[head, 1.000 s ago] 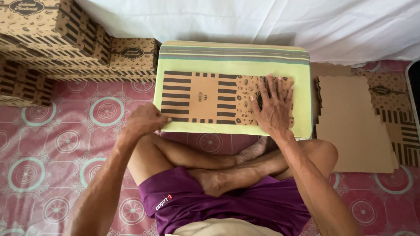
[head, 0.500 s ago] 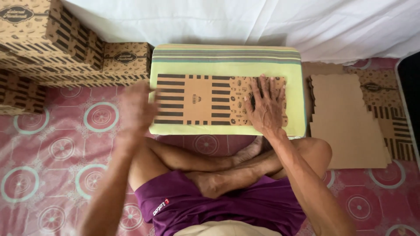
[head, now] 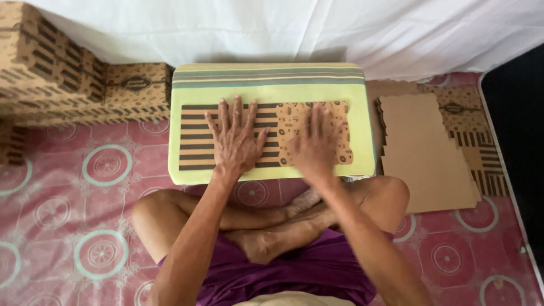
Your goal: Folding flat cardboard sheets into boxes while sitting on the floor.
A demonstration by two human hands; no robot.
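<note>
Both palms flat on printed cardboard (head: 266, 135) atop yellow cushion (head: 272, 90): left hand (head: 235, 139) with fingers spread wide, gripping nothing; right hand (head: 317, 144) blurred, fingers extended. Blanks (head: 425, 150) at 3 o'clock, boxes (head: 73, 85) at 10.

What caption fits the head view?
Both hands, left and right, press flat a patterned cardboard sheet on a yellow cushion.

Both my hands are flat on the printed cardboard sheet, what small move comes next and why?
Probably lift a long edge to start a fold: the left hand and right hand press the flat brown striped cardboard sheet on the yellow-green cushion, unfolded.
</note>
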